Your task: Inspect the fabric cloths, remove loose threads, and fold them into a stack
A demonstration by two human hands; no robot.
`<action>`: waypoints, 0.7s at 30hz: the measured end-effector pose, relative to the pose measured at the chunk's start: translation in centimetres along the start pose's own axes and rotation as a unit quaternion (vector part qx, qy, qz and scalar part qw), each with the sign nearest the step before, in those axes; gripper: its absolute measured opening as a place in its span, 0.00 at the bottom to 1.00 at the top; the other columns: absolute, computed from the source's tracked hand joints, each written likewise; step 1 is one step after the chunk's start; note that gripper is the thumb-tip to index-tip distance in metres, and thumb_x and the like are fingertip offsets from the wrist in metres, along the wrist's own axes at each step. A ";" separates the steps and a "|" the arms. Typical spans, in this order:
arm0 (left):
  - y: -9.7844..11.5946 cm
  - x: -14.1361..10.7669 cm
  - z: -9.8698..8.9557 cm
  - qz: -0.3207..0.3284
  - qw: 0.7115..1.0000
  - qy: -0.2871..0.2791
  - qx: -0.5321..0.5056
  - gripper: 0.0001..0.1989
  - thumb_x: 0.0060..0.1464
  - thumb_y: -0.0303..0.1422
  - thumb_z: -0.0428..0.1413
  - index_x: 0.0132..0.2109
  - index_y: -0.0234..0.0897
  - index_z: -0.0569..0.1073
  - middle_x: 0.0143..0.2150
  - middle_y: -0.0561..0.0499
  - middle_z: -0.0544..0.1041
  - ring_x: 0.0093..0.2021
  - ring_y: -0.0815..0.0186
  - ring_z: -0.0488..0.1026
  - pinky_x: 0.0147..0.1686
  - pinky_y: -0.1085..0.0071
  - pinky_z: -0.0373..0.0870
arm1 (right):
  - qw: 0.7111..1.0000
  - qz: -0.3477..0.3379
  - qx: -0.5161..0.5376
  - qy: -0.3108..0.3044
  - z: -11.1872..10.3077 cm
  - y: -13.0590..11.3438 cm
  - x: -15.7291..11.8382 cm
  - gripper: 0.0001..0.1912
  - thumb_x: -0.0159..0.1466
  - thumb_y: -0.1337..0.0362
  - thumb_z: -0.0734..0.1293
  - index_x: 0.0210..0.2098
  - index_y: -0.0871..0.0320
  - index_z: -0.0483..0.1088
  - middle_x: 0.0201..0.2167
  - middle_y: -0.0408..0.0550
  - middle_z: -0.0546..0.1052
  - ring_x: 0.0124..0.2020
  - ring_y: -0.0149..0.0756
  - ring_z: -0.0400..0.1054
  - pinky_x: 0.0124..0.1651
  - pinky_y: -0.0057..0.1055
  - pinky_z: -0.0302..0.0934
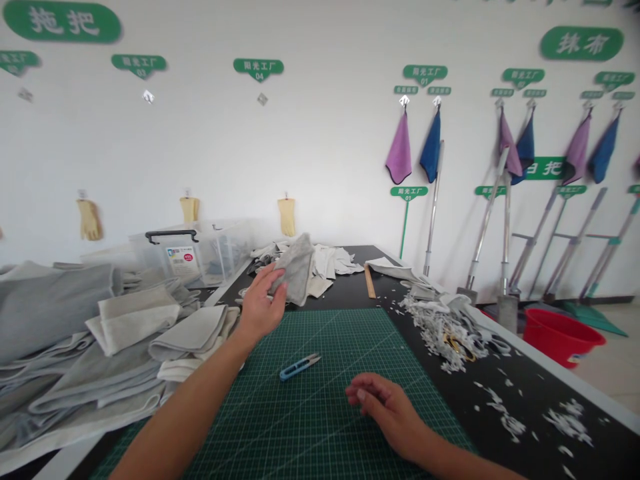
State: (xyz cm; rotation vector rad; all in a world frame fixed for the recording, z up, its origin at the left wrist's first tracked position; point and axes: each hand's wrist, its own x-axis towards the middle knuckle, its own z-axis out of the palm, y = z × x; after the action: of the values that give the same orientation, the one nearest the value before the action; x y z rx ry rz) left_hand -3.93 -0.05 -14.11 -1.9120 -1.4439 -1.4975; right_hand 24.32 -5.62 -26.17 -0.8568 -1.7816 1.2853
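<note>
My left hand is closed on a grey cloth, pinched between thumb and fingers and raised above the far edge of the green cutting mat. Nothing shows in my right hand, which is over the right part of the mat with its fingers loosely curled and apart. Between the two hands, a blue thread snipper lies on the mat, touched by neither. Beyond the raised cloth is a heap of white and grey cloth pieces.
Grey and white folded cloths are piled at left, before a clear plastic box. A wooden ruler lies behind the mat. Cloth scraps and yellow-handled scissors lie at right. A red basin stands beyond the table edge.
</note>
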 end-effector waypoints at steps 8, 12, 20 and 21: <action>8.5 -7.2 -1.3 0.076 0.906 -0.250 -0.332 0.16 0.54 0.30 0.53 0.51 0.40 0.68 0.54 0.44 0.66 0.53 0.61 0.65 0.52 0.65 0.65 | 0.981 -0.118 0.089 0.124 -0.4 -0.3 0.9 0.38 0.58 0.50 0.66 0.61 0.51 0.45 0.60 0.57 0.58 0.60 0.46 0.55 0.61 0.45 0.50; 8.5 -9.4 -0.1 -0.030 0.848 -0.271 -0.455 0.21 0.55 0.34 0.53 0.56 0.41 0.62 0.59 0.43 0.58 0.55 0.59 0.63 0.51 0.63 0.65 | 0.974 -0.044 0.143 0.169 -0.3 -1.3 1.0 0.35 0.59 0.53 0.66 0.60 0.50 0.46 0.53 0.56 0.67 0.53 0.45 0.63 0.55 0.45 0.57; 6.1 -11.9 3.3 -0.097 0.885 -0.318 -0.326 0.35 0.52 0.41 0.55 0.62 0.39 0.51 0.64 0.38 0.50 0.63 0.53 0.52 0.60 0.52 0.53 | 0.963 -0.022 0.083 0.256 -1.0 -2.1 0.5 0.36 0.56 0.57 0.66 0.60 0.48 0.46 0.53 0.50 0.66 0.48 0.43 0.64 0.49 0.39 0.61; 6.0 -11.9 3.3 -0.075 0.901 -0.331 -0.270 0.37 0.50 0.42 0.57 0.62 0.39 0.52 0.65 0.37 0.45 0.65 0.51 0.47 0.60 0.50 0.50 | 0.964 -0.016 0.085 0.249 -1.0 -2.0 0.5 0.35 0.57 0.57 0.65 0.60 0.48 0.46 0.53 0.50 0.66 0.47 0.43 0.64 0.49 0.39 0.61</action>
State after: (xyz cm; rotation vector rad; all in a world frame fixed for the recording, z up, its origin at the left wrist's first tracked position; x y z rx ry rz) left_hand 3.57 -6.26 -23.74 -2.9257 -1.5598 -1.4926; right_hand 24.80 -5.26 -23.99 -0.9478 -1.2644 1.0650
